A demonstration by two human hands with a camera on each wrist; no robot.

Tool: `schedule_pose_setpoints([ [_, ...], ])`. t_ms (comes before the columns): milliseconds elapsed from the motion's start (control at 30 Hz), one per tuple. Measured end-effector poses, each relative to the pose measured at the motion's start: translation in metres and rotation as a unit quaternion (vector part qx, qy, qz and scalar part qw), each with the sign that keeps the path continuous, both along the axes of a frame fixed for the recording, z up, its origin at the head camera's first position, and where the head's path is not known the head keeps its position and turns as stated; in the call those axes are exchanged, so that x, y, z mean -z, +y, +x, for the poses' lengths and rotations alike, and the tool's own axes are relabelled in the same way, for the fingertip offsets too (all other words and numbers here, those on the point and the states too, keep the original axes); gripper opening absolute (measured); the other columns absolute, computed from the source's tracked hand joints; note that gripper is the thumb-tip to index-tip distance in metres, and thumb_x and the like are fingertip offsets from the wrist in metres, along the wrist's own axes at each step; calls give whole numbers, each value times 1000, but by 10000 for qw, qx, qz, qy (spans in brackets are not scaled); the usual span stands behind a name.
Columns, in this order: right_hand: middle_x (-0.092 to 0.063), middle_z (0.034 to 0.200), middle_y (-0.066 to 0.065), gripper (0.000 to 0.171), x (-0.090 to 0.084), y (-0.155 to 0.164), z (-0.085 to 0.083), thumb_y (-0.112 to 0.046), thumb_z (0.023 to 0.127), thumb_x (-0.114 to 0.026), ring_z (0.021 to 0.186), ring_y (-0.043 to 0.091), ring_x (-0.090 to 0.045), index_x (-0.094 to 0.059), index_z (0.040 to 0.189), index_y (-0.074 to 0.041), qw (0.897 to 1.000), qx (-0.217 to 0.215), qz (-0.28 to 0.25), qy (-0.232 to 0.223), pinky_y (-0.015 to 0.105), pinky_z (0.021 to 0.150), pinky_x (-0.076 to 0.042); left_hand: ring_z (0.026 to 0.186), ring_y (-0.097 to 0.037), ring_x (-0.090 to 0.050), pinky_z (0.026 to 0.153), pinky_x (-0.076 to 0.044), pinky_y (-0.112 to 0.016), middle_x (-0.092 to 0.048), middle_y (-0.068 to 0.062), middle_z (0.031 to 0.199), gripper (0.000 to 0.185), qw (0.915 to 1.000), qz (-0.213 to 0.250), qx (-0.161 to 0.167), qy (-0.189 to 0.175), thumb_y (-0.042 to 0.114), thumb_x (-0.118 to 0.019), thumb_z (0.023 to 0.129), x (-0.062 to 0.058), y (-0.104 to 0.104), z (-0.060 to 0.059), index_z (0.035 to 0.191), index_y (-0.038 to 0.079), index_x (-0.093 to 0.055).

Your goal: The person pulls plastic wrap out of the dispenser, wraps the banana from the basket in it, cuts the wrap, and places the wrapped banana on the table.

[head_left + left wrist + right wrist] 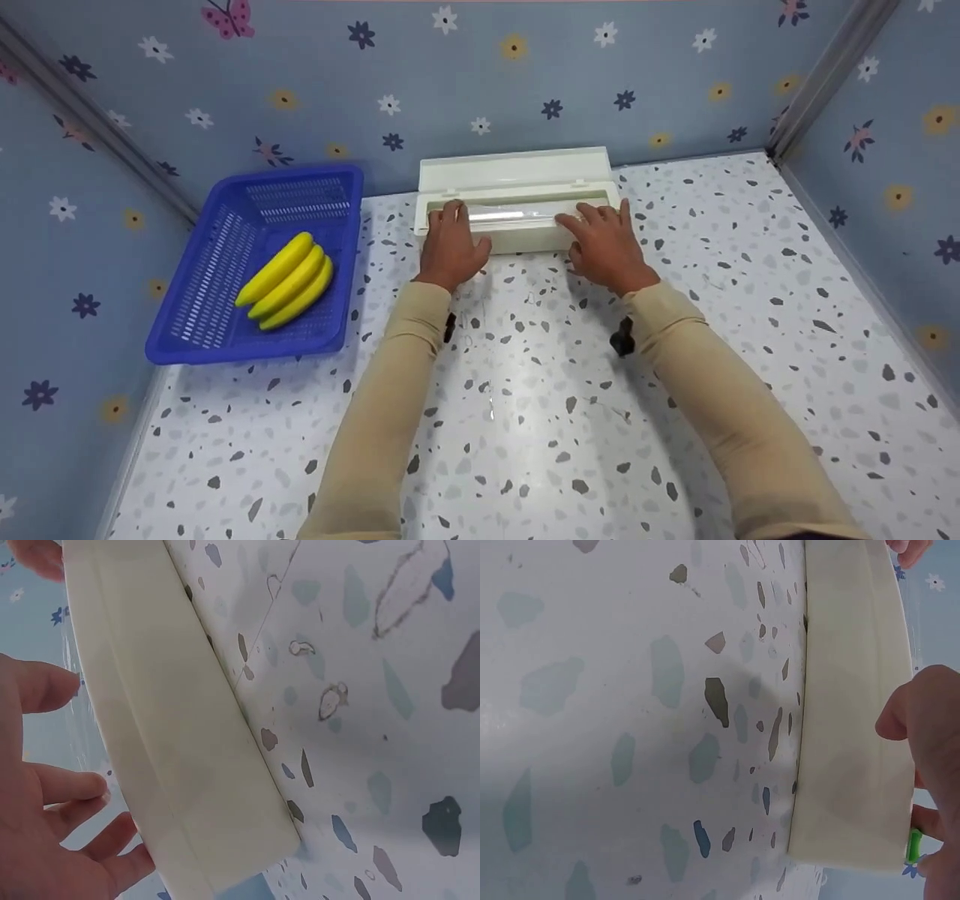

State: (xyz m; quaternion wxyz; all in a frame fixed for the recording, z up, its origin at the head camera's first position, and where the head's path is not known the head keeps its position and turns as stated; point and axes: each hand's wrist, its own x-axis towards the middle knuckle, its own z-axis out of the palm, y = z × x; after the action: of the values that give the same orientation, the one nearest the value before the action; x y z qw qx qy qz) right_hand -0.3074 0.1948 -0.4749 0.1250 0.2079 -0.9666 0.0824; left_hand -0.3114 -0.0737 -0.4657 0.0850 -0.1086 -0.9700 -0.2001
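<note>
A white cling film dispenser box (525, 241) stands against the back wall with its lid (514, 172) raised. A shiny roll of clear film (517, 214) lies inside. At the box's left end, my left hand (451, 251) reaches its fingers over the front rim onto the roll; the left wrist view shows its thumb and fingers apart beside clear film (77, 720). My right hand (609, 246) rests its fingers over the rim at the right end. In the right wrist view, its thumb stands off the front wall, and fingers touch a small green piece (914, 846) at the box's end.
To the left stands a blue plastic basket (161, 330) with a bunch of yellow bananas (289, 281) in it. The speckled white tabletop (517, 435) is bounded by flower-patterned walls (450, 60) at the back and sides.
</note>
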Motion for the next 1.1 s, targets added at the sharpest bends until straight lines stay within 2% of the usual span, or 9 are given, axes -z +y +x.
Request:
schedule_pose_setpoints([
  [200,-53,142,15,46,1,-2,0,-14,93,-61,129,43,-47,-58,138,-17,9997,180,-136,-33,73,110,-14,129,-35,-38,98,-46,-45,-35,-14,152,66,9995,312,37,-35,33,-57,97,0,-1,1,148,-6,-40],
  [600,-44,152,10,50,2,-8,0,-19,95,-62,134,41,-43,-52,144,-14,9994,281,15,-215,74,110,-14,130,-33,-39,100,-45,-46,-34,-13,154,70,9992,386,-11,-112,37,-58,96,-1,-3,-1,149,-4,-39],
  [867,-45,150,15,54,2,-19,-1,-20,97,-60,135,41,-41,-47,149,-24,9985,291,431,-152,76,108,-6,129,-34,-40,99,-45,-46,-32,-13,155,71,9989,420,-36,-214,39,-57,97,-4,-2,-1,151,-3,-37],
  [1000,-42,152,17,54,-1,-32,-3,-22,97,-61,139,41,-37,-48,149,-29,9981,147,580,-159,74,110,-9,129,-34,-41,99,-45,-46,-32,-12,155,71,9991,324,-68,-248,39,-57,98,-6,-2,-1,151,-3,-36],
  [1100,-41,152,18,52,-3,-42,-6,-20,97,-61,140,41,-36,-50,147,-28,9984,-49,526,-185,73,111,-12,129,-34,-41,100,-45,-45,-33,-12,155,70,9993,288,-106,-230,39,-57,98,-6,-1,-2,151,-2,-37],
])
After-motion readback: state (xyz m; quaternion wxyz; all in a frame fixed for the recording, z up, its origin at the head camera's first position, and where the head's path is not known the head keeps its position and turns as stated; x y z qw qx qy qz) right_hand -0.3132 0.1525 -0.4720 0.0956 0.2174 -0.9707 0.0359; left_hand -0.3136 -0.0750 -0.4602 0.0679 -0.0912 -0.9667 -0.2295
